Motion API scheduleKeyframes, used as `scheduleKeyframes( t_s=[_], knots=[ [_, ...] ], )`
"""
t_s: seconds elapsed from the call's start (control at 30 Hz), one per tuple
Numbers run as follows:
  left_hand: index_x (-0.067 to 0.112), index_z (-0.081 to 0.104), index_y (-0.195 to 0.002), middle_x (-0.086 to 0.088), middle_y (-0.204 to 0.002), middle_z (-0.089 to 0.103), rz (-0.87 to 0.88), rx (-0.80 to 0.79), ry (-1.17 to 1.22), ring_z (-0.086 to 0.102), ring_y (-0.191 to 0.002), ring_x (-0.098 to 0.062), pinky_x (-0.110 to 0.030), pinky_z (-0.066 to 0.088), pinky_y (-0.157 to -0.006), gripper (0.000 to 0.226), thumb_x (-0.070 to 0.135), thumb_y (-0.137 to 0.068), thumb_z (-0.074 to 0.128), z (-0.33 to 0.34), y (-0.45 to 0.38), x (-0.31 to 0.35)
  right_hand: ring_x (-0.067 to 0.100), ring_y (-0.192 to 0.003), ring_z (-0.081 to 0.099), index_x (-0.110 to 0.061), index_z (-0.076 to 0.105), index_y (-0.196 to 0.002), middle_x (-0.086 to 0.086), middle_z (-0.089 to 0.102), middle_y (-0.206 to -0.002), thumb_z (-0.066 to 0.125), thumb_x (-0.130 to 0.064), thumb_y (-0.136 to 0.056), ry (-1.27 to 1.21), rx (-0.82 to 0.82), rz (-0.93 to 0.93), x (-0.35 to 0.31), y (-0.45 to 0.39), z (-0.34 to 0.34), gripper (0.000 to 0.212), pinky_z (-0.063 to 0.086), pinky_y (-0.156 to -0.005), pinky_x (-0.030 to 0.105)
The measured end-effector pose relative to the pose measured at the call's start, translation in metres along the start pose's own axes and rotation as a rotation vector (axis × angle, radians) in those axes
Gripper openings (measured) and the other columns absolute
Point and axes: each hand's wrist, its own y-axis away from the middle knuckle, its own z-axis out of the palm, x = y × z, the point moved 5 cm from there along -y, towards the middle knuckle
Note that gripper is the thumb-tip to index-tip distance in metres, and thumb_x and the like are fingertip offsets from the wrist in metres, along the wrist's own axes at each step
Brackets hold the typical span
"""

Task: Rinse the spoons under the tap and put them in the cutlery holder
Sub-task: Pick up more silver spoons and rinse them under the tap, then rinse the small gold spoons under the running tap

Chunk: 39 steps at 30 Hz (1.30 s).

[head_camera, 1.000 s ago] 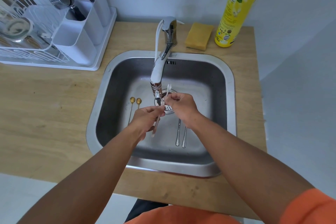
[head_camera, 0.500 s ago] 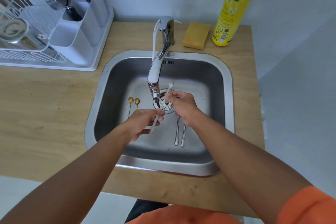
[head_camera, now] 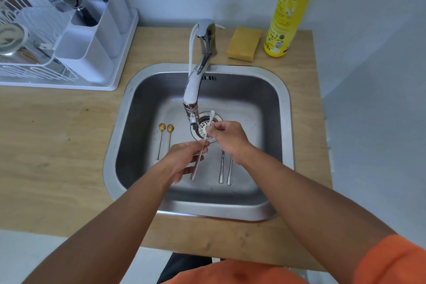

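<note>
Spoon [head_camera: 202,145], slim and pale, pinched by both hands' grips, left [head_camera: 184,159] and right [head_camera: 227,137], over steel sink [head_camera: 285,99].

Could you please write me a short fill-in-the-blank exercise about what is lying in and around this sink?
1. The two gold spoons lie on the sink floor to the ____ of the drain.
2. The sponge sits between the tap and the yellow ____.
3. Both the left hand and the right hand hold one pale ____.

Missing words: left; bottle; spoon
</note>
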Motion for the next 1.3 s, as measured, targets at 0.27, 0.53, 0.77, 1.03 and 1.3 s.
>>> scheduleKeyframes(
  t_s=[0.27,0.53,0.77,1.03,1.3],
  knots=[
    [0.025,0.082,-0.102,0.008,-0.097,0.081,0.064,-0.111,-0.343,0.073,-0.084,-0.009,-0.029,0.054,-0.072,0.019,0.038,-0.097,0.07,-0.009,0.005,-0.013,0.002,-0.05,0.057,-0.022,0.074,-0.073,-0.005,0.073,-0.074,0.068,-0.017,-0.095,0.025,0.184,0.061,0.0,-0.012,-0.034,0.023,0.04,-0.045,0.018],
    [0.023,0.081,-0.107,0.0,-0.11,0.078,0.231,0.342,-0.715,0.07,-0.101,-0.022,-0.037,0.056,-0.093,0.018,0.027,-0.094,0.069,-0.066,-0.022,-0.016,0.021,-0.065,0.058,-0.015,0.068,-0.062,0.005,0.065,-0.071,0.059,-0.007,-0.093,0.354,0.224,0.151,0.021,-0.016,-0.063,0.033,0.044,-0.064,0.026],
    [0.025,0.072,-0.123,-0.006,-0.109,0.07,0.185,0.572,-0.869,0.06,-0.087,-0.024,-0.032,0.043,-0.073,0.032,0.029,-0.092,0.065,-0.082,-0.026,0.004,0.024,-0.085,0.062,-0.012,0.069,-0.086,0.009,0.068,-0.091,0.064,-0.007,-0.098,0.405,0.238,0.239,0.052,-0.012,-0.064,0.013,0.046,-0.075,0.024],
    [0.021,0.074,-0.098,-0.009,-0.103,0.07,0.099,0.577,-0.974,0.06,-0.083,-0.031,-0.035,0.046,-0.074,0.014,0.026,-0.09,0.063,-0.082,-0.032,0.0,0.032,-0.1,0.071,-0.008,0.078,-0.096,0.014,0.075,-0.106,0.061,-0.01,-0.097,0.47,0.305,0.238,0.058,-0.013,-0.06,0.017,0.057,-0.084,0.031],
    [0.016,0.076,-0.102,-0.01,-0.097,0.07,0.07,0.565,-1.026,0.066,-0.085,-0.033,-0.038,0.055,-0.076,0.022,0.031,-0.094,0.063,-0.082,-0.039,-0.01,0.034,-0.102,0.07,-0.002,0.071,-0.106,0.016,0.071,-0.112,0.059,-0.008,-0.095,0.557,0.317,0.296,0.049,-0.019,-0.055,0.017,0.046,-0.07,0.027]
  ],
)
